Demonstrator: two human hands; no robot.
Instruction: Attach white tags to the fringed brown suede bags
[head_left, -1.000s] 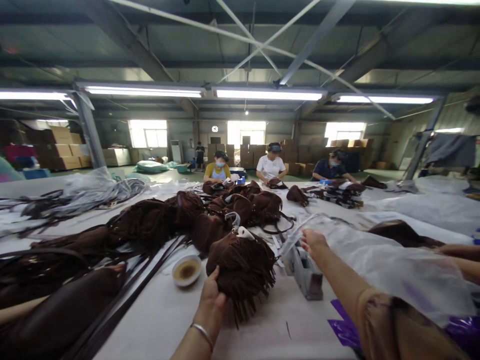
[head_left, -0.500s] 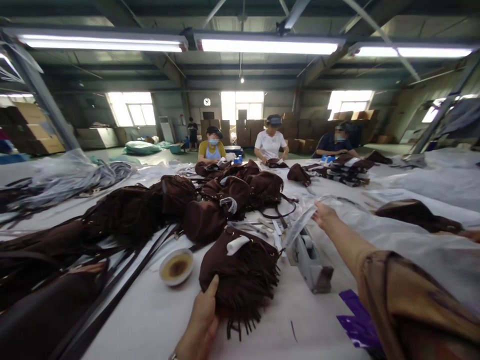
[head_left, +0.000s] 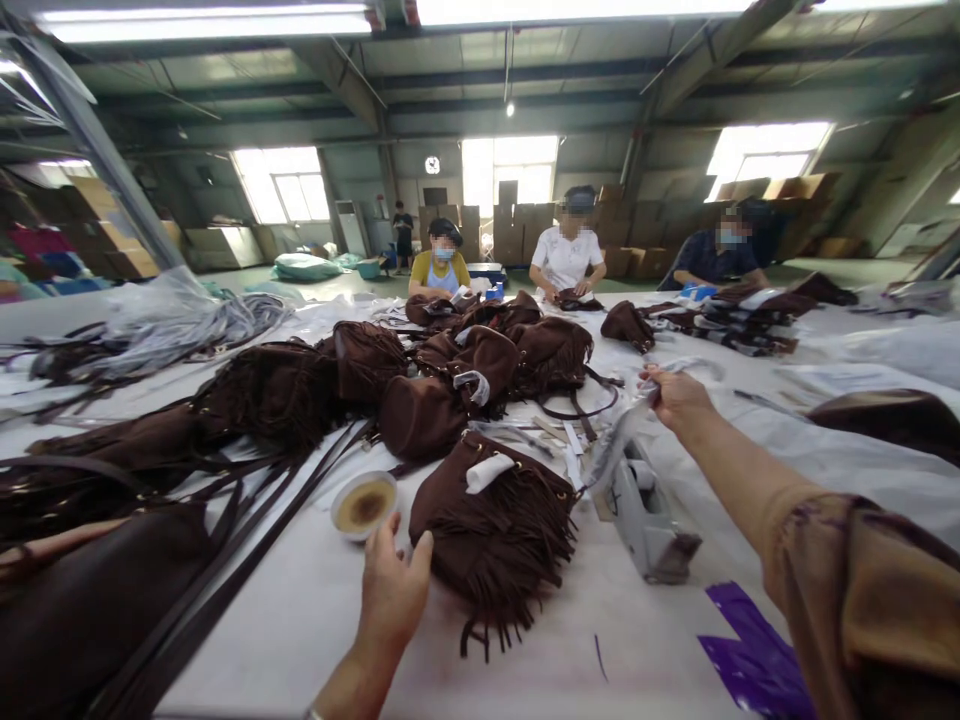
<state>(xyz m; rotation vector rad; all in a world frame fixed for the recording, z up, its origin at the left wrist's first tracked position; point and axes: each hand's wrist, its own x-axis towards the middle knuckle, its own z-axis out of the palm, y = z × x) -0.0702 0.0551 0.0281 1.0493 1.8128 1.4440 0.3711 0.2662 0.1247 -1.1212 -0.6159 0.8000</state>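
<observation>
A dark brown fringed handbag [head_left: 487, 520] lies on the white table before me, with a white paper roll [head_left: 490, 473] on its upper front. My left hand [head_left: 394, 585] is open beside the bag's left edge, thumb and fingers apart, close to the bowl [head_left: 365, 503] of yellow-brown stuff. At the right, my right hand [head_left: 679, 395] is closed on a strap wrapped in translucent wrapping [head_left: 615, 440]. The wrapped strap slopes down from that hand to the bag's right side. Below it stands a grey tape dispenser [head_left: 651, 520].
More brown bags [head_left: 427, 415] are heaped behind and to the left, with long straps trailing. Purple plastic [head_left: 754, 650] lies near the front right. White sheeting [head_left: 840, 490] covers the right side. Several co-workers [head_left: 568, 250] sit across the table; another person's arm [head_left: 67, 545] shows at left.
My left hand has let go of the bag's edge and shifted left toward the bowl. My right hand still holds the wrapped strap. The view has tilted down and swung slightly left.
</observation>
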